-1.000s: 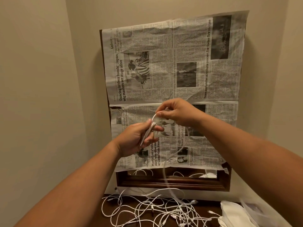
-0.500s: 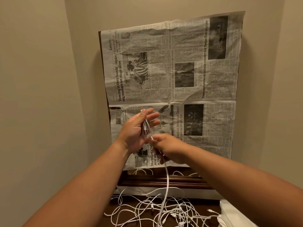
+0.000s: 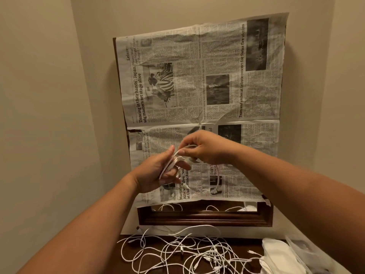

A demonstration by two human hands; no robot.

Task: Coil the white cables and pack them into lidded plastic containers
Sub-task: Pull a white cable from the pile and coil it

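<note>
**Q:** What is being held, and where?

**A:** One white cable is held up in mid-air, in front of a newspaper hung over a wooden frame. Several loops are gathered in the left hand, whose fingers are curled round the bundle. Another turn is being laid on by the right hand, with the cable pinched between thumb and fingertips. The rest of it hangs in a slack loop below the right hand.

**Q:** How much of the task is done?

**A:** Little, as far as can be seen. This coil is judged part-wound, with a tail left to be taken up. A tangled pile of uncoiled cables is spread on the bench below the hands. At the near right, containers of pale plastic are seen, partly cut off by the edge. Whether any coil is packed inside cannot be told. Nearly every cable is left to be coiled, packed and lidded.
</note>
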